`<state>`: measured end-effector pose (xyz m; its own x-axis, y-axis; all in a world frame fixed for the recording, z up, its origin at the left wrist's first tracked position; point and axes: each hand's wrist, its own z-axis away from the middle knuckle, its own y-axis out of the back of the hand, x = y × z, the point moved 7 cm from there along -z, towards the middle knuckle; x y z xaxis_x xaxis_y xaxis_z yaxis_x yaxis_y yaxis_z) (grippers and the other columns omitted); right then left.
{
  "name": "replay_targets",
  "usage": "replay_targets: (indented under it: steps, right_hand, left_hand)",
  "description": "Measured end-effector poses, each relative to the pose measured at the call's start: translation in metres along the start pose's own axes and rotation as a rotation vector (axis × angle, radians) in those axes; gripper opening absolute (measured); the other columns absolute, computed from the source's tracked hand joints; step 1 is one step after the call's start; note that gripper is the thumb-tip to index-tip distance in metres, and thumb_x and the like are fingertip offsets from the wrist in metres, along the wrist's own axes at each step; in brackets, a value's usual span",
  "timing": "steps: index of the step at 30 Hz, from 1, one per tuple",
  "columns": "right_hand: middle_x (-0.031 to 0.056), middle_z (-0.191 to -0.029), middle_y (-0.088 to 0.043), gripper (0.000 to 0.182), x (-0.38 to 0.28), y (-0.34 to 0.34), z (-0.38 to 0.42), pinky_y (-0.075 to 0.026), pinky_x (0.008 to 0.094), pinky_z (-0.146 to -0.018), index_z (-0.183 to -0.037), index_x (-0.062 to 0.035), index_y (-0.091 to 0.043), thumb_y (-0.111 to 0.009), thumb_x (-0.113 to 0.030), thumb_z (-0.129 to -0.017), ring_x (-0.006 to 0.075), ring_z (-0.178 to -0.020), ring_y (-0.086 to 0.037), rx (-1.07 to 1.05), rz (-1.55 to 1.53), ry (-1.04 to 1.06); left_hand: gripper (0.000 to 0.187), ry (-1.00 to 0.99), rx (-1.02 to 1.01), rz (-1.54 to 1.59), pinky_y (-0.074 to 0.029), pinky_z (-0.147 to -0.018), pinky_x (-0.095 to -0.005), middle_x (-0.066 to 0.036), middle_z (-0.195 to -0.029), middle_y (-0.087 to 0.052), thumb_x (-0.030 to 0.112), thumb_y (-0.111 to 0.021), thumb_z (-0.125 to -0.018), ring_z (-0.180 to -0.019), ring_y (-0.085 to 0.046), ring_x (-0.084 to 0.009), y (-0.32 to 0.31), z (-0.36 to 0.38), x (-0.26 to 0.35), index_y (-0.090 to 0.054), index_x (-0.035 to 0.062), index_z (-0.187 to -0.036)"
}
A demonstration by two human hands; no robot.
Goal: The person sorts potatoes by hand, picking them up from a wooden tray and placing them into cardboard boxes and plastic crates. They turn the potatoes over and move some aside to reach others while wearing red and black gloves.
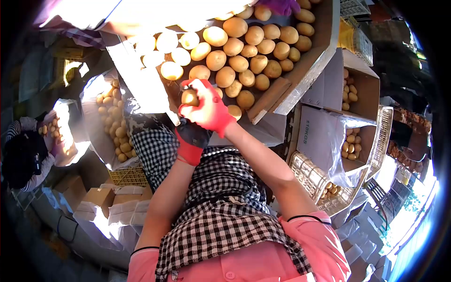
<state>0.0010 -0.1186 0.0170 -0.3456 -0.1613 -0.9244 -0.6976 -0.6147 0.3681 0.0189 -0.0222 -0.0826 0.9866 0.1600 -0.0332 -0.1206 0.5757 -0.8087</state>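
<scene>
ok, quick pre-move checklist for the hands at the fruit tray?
1. Fruit held in both gloved hands: ok.
2. Right hand fingers wrapped over the fruit: ok.
3. Left hand under it, grip partly hidden: cannot tell.
4. Tray still loaded with loose fruit above the hands: ok.
5. Boxes at right lined and part filled, room left: ok.
6. Other person's purple glove at tray's far edge, apart from the hands: ok.
</scene>
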Motion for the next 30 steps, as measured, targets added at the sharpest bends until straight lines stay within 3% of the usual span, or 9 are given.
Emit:
replay_targets:
  steps: [4, 6, 8, 10, 12, 16, 18, 25, 30]
  right_hand:
    - [0.0092, -0.099, -0.066, 0.039, 0.031, 0.051, 0.038, -0.054, 0.0318, -0.083, -0.114, 0.0026, -0.058, -0.068, -0.021, -0.084, 0.0184, -0.101, -0.065, 0.038, -1.300, -0.371]
    - [0.0127, -0.110, -0.063, 0.035, 0.056, 0.049, 0.046, -0.053, 0.0353, -0.085, -0.112, -0.0017, -0.061, -0.067, -0.024, -0.085, 0.0240, -0.102, -0.065, 0.161, -1.156, -0.545]
    - [0.0155, -0.122, -0.056, 0.036, 0.047, 0.051, 0.041, -0.053, 0.0400, -0.088, -0.114, -0.0081, -0.063, -0.066, -0.027, -0.084, 0.0335, -0.106, -0.063, 0.225, 0.205, -0.228]
    - [0.0167, -0.129, -0.052, 0.042, 0.059, 0.023, 0.055, -0.050, 0.0416, -0.092, -0.119, -0.0131, -0.065, -0.071, -0.026, -0.080, 0.0350, -0.112, -0.060, -0.071, 0.202, -0.336]
    - [0.0182, -0.130, -0.053, 0.044, 0.055, 0.032, 0.050, -0.050, 0.0433, -0.092, -0.121, -0.0118, -0.063, -0.070, -0.023, -0.079, 0.0363, -0.112, -0.059, -0.097, 0.004, -0.381]
    - [0.0181, -0.134, -0.052, 0.055, 0.027, 0.048, -0.021, -0.051, 0.0431, -0.091, -0.138, -0.0089, -0.046, -0.056, -0.029, -0.088, 0.0364, -0.113, -0.059, -0.054, 0.558, -0.248]
    - [0.0201, -0.132, -0.051, 0.052, 0.027, 0.026, -0.028, -0.052, 0.0436, -0.089, -0.135, -0.0066, -0.047, -0.055, -0.026, -0.088, 0.0373, -0.112, -0.060, -0.153, 0.645, -0.315]
    - [0.0233, -0.132, -0.050, 0.043, 0.027, 0.013, 0.012, -0.052, 0.0429, -0.089, -0.131, -0.0147, -0.052, -0.055, -0.023, -0.089, 0.0392, -0.111, -0.061, -0.387, 0.588, -0.495]
    - [0.0143, -0.119, -0.061, 0.045, 0.003, 0.214, 0.071, -0.047, 0.0379, -0.093, -0.127, -0.0114, -0.061, -0.072, -0.022, -0.085, 0.0276, -0.107, -0.060, 0.492, 0.038, -0.325]
  left_hand:
    - [0.054, 0.002, 0.066, -0.082, -0.044, -0.103, -0.0528, -0.010, -0.126, -0.057, 0.033, -0.060, -0.089, -0.121, -0.052, -0.0316, -0.005, 0.009, -0.006, -0.048, 0.0077, -0.135]
    - [0.042, 0.012, 0.122, -0.108, -0.044, -0.102, -0.0467, -0.009, -0.122, -0.059, 0.026, -0.060, -0.090, -0.118, -0.053, -0.0262, 0.013, -0.005, -0.010, -0.053, 0.0095, -0.128]
    - [0.033, 0.077, 0.222, -0.537, -0.044, -0.101, -0.0415, -0.006, -0.120, -0.059, 0.024, -0.059, -0.092, -0.116, -0.053, -0.0190, 0.111, -0.037, -0.001, -0.058, 0.0130, -0.123]
    - [0.028, -0.168, -0.132, -1.125, -0.044, -0.098, -0.0355, -0.002, -0.121, -0.058, 0.025, -0.059, -0.093, -0.112, -0.054, -0.0140, 0.059, -0.017, 0.005, -0.059, 0.0160, -0.119]
    - [0.024, -0.306, 0.298, -0.410, -0.044, -0.092, -0.0339, -0.001, -0.118, -0.059, 0.026, -0.057, -0.095, -0.108, -0.055, -0.0137, 0.039, -0.001, 0.009, -0.058, 0.0155, -0.116]
    - [0.062, -0.235, 0.180, -0.786, -0.039, -0.103, -0.0501, -0.006, -0.129, -0.053, 0.061, -0.057, -0.087, -0.121, -0.049, -0.0260, 0.065, -0.016, 0.013, -0.053, 0.0141, -0.128]
    - [0.082, 0.029, 0.485, -0.220, -0.035, -0.109, -0.0538, -0.010, -0.141, -0.046, 0.071, -0.050, -0.083, -0.132, -0.043, -0.0330, -0.008, 0.005, -0.013, -0.043, 0.0114, -0.139]
    - [0.084, 0.070, -0.080, -0.092, -0.037, -0.109, -0.0527, -0.014, -0.149, -0.040, 0.073, -0.043, -0.086, -0.137, -0.038, -0.0353, -0.027, -0.021, -0.011, -0.038, 0.0147, -0.147]
    - [0.076, 0.084, -0.052, -0.042, -0.039, -0.105, -0.0647, -0.012, -0.151, -0.037, 0.068, -0.046, -0.090, -0.138, -0.036, -0.0379, -0.047, -0.014, -0.015, -0.038, 0.0165, -0.146]
